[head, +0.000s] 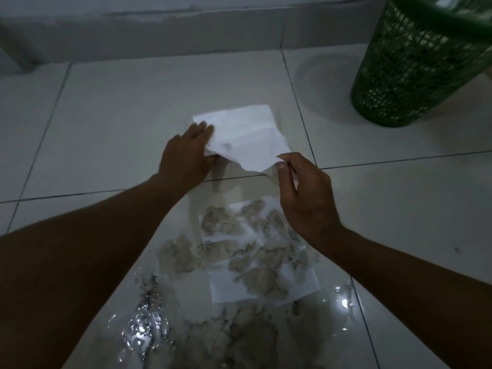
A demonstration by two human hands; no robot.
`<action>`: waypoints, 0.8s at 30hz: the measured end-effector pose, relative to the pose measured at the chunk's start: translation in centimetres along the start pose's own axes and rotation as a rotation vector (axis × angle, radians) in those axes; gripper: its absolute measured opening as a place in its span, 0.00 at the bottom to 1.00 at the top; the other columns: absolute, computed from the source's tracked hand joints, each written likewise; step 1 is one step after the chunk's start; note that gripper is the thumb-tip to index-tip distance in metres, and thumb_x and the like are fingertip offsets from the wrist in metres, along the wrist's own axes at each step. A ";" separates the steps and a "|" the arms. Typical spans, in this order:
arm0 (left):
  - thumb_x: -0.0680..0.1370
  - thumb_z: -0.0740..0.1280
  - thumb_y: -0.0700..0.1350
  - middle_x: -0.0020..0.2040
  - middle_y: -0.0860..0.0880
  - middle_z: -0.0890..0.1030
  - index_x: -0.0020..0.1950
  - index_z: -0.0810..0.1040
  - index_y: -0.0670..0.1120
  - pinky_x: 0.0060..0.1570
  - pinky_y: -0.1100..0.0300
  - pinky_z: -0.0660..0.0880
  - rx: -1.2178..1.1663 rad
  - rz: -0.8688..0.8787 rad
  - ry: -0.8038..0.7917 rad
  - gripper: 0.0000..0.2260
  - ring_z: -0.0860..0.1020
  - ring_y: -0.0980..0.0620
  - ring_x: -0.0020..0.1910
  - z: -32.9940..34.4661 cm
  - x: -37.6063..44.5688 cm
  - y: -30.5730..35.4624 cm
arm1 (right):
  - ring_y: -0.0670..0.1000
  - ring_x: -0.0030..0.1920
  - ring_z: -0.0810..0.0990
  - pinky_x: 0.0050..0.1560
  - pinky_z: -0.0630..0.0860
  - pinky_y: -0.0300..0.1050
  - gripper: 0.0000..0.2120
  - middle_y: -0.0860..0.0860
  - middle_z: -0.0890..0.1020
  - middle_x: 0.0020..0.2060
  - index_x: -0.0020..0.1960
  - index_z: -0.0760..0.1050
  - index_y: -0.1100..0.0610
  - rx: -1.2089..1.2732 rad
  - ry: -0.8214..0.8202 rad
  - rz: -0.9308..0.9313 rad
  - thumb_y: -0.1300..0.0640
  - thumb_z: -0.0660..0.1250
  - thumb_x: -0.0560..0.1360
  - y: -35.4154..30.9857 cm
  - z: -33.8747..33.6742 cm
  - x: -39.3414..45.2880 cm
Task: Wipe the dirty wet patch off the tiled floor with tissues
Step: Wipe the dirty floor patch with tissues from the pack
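Note:
A clean white tissue [247,137] hangs spread between my hands just above the floor. My left hand [186,153] grips its left edge, fingers on top and thumb under. My right hand [300,190] pinches its near right corner between thumb and forefinger. Closer to me a soaked tissue [261,262] lies flat on the tiles, blotched brown-grey with dirt. The dirty wet patch [202,323] spreads around and below it, with glinting water and muddy smears.
A green mesh waste basket [415,65] stands at the far right on the floor. A grey skirting and wall [159,35] run along the back. Pale floor tiles [119,115] with dark grout lines surround the patch.

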State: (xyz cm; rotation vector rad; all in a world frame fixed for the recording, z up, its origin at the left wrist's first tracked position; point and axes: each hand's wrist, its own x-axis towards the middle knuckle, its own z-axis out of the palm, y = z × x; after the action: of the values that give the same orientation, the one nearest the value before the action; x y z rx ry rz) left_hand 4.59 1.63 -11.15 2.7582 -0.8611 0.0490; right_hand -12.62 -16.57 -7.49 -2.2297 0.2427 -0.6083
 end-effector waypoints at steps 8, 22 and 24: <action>0.78 0.59 0.50 0.72 0.45 0.72 0.73 0.70 0.43 0.72 0.46 0.62 -0.063 0.148 0.101 0.25 0.68 0.47 0.73 0.3 -1.7 1.8 | 0.40 0.38 0.74 0.37 0.65 0.27 0.07 0.49 0.78 0.37 0.48 0.76 0.56 0.118 0.062 0.136 0.61 0.59 0.81 -1.7 -0.5 0.1; 0.75 0.67 0.36 0.65 0.40 0.78 0.64 0.79 0.38 0.62 0.43 0.70 -0.086 0.085 0.122 0.17 0.74 0.37 0.67 -0.8 -0.4 2.5 | 0.37 0.36 0.74 0.33 0.67 0.29 0.08 0.42 0.75 0.35 0.46 0.72 0.52 0.122 0.241 0.217 0.59 0.58 0.82 -2.7 -2.6 -0.8; 0.77 0.67 0.37 0.65 0.39 0.78 0.65 0.78 0.38 0.61 0.42 0.70 -0.077 0.086 0.133 0.16 0.74 0.36 0.67 -0.9 -0.3 2.7 | 0.40 0.33 0.72 0.33 0.66 0.30 0.09 0.44 0.74 0.32 0.45 0.74 0.54 0.128 0.205 0.213 0.58 0.59 0.82 -2.7 -2.9 -1.5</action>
State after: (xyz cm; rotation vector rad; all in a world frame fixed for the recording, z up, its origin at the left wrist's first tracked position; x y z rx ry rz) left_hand 2.85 -0.08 -9.69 2.6121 -0.9249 0.2082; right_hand -15.45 -16.16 -4.34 -1.9879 0.5238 -0.7151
